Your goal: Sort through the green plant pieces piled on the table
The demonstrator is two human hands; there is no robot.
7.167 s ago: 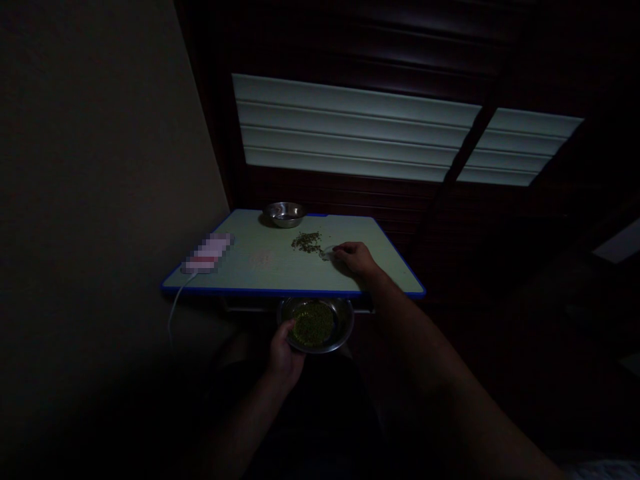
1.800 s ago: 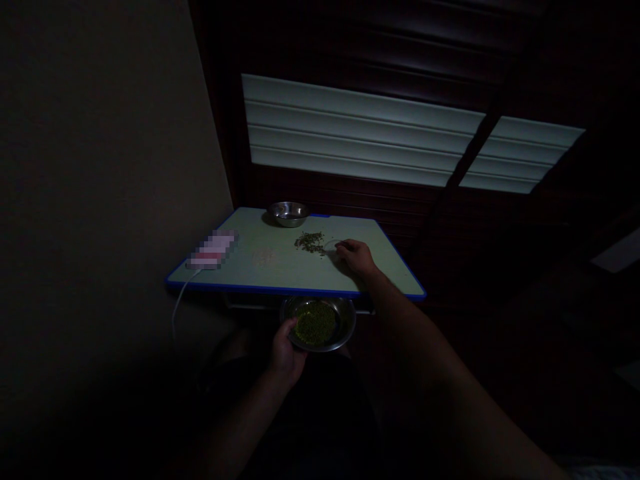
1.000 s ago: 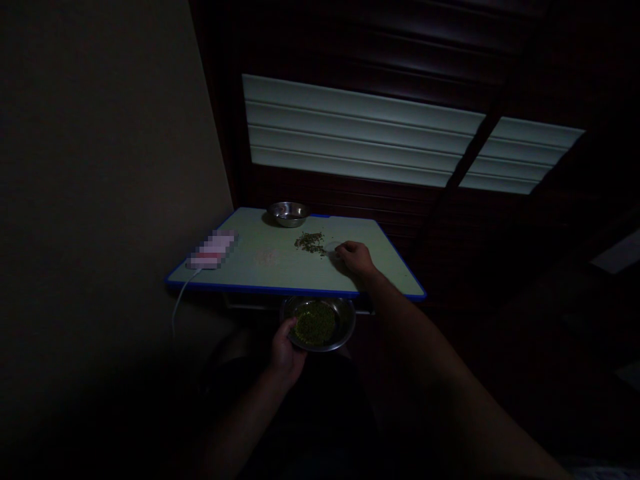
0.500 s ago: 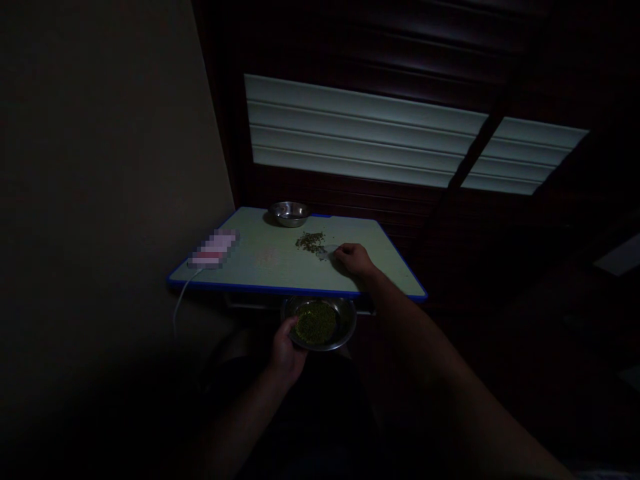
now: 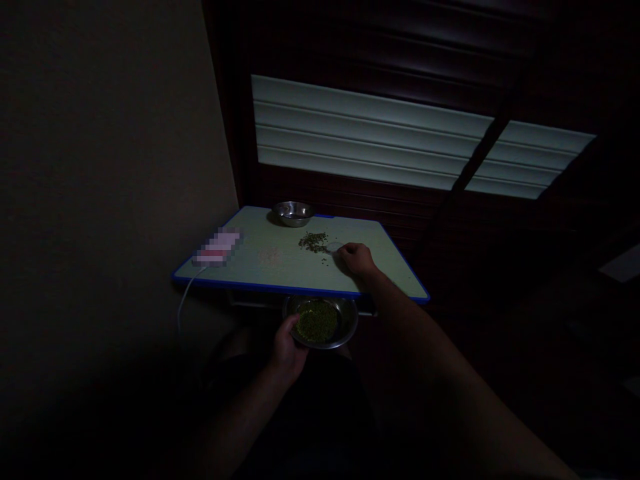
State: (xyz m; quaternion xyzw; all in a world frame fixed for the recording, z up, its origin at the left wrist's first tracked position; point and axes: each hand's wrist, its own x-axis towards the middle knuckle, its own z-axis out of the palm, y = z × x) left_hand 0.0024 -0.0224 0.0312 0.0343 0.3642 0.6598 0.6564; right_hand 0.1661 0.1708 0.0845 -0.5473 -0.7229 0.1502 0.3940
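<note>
My left hand (image 5: 290,350) grips the rim of a steel bowl (image 5: 350,327), its thumb over the edge. The bowl is just below the table's near edge and holds a heap of small green beans (image 5: 317,321), which look like mung beans. Over the tabletop, my right hand (image 5: 356,257) pinches a small translucent plastic piece (image 5: 334,247); its exact kind is too dim to tell. That piece is at the right side of a loose scatter of beans (image 5: 313,242), darker than those in the bowl. A few stray beans lie in front of the scatter.
A second steel bowl (image 5: 293,214) stands at the back of the pale, blue-edged table (image 5: 290,275). On the left lies a blurred-out pink and white object (image 5: 218,249) with a white cable (image 5: 183,303) hanging off the edge. A wall (image 5: 115,133) borders the left; dark slatted panels (image 5: 370,130) stand behind.
The plastic piece has shifted slightly right and away from me, off the edge of the bean scatter. My left hand and its bowl stay nearly still. The view has turned slightly.
</note>
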